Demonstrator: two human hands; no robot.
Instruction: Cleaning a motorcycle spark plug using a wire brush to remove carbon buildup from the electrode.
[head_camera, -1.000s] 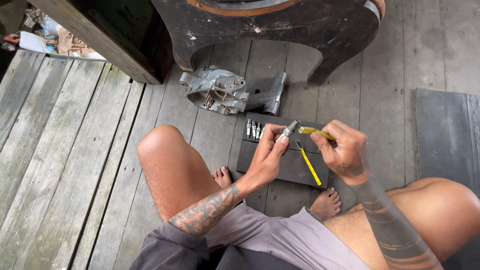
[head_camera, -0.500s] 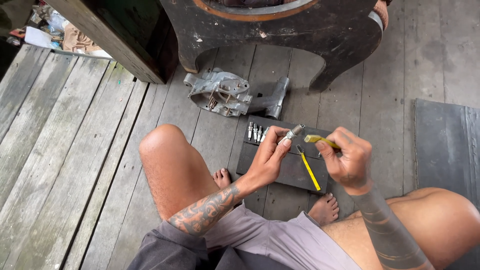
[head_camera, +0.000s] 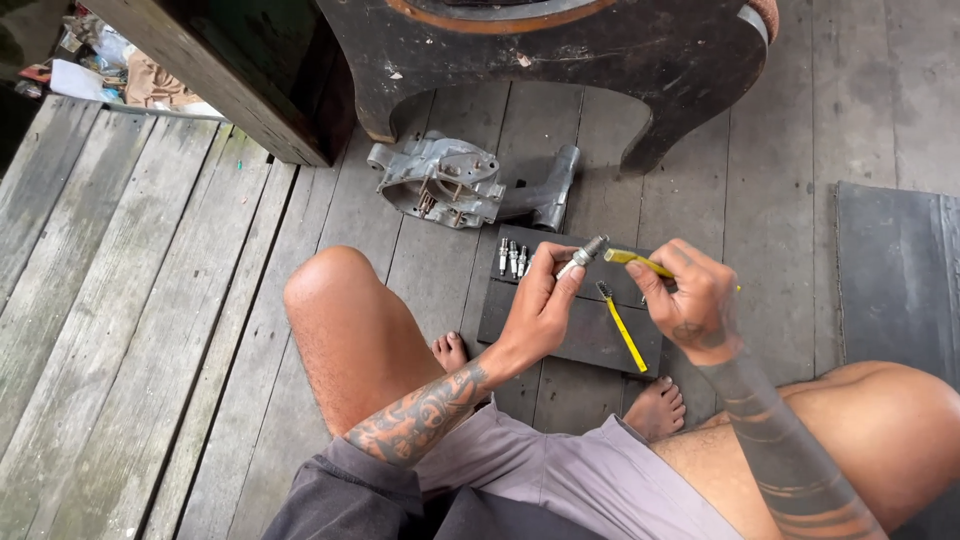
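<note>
Your left hand (head_camera: 540, 305) grips the spark plug (head_camera: 582, 256); your right hand (head_camera: 695, 300) pinches the yellow tool (head_camera: 636, 260) at its tip. Cleaning appears underway; keep both steady.

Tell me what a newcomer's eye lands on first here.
First, the two hands at centre: the left hand pinches a small metal spark plug while the right hand brings a yellow-handled tool to its tip. Below them a dark mat carries a row of spare plugs and a second yellow tool. Beyond, a grey metal engine casing lies on the wooden planks.
</note>
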